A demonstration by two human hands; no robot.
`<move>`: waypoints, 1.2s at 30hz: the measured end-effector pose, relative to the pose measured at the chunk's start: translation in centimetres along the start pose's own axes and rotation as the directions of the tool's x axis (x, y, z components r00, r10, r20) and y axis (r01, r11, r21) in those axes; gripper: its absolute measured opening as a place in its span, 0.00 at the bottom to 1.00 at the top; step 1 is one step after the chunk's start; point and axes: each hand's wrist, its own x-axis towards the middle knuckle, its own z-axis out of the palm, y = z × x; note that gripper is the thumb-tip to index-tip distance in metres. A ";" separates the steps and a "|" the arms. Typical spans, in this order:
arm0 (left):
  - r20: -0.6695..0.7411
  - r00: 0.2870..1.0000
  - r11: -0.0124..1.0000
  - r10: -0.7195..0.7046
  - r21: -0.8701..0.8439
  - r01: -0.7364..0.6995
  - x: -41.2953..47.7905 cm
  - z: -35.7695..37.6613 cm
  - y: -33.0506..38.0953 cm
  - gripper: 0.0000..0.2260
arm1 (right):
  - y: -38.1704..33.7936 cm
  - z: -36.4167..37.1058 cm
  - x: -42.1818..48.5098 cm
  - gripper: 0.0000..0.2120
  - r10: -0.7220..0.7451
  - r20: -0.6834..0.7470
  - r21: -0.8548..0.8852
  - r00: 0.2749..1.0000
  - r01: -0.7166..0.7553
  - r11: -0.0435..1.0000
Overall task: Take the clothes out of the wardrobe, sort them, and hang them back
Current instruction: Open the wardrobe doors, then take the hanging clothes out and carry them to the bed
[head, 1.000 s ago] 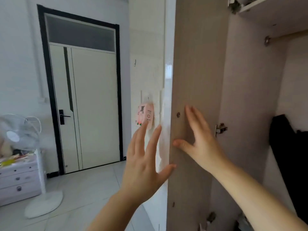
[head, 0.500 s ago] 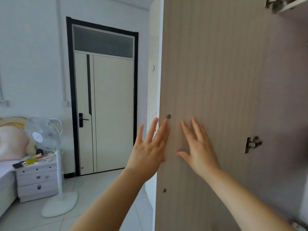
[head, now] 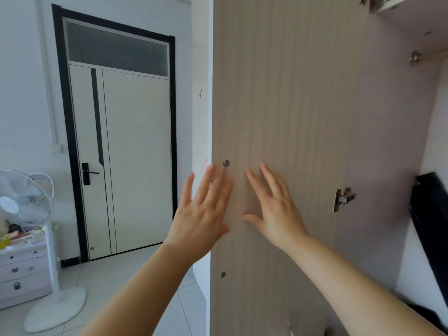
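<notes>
Closest to the camera, the left hand (head: 203, 214) and right hand (head: 274, 209) are raised side by side, fingers straight and spread, holding nothing. Under the right palm lies the inner face of the open wardrobe door (head: 278, 93). The left hand sits at that door's free edge; whether it touches, I cannot tell. Just above the left fingertips is a metal bolt head (head: 226, 163). Right of the right hand is a hinge (head: 343, 198), and farther right dark clothes (head: 429, 226) show inside the wardrobe (head: 392, 129). Far left of the left hand stand a fan (head: 24, 197) and the room door (head: 126, 154).
</notes>
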 end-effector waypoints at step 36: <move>-0.109 0.994 0.281 -0.014 -0.954 -0.100 27.8 -4.2 42.1 0.29 | 32.3 -31.9 -8.0 0.27 0.310 -0.007 -0.848 0.951 -0.170 0.502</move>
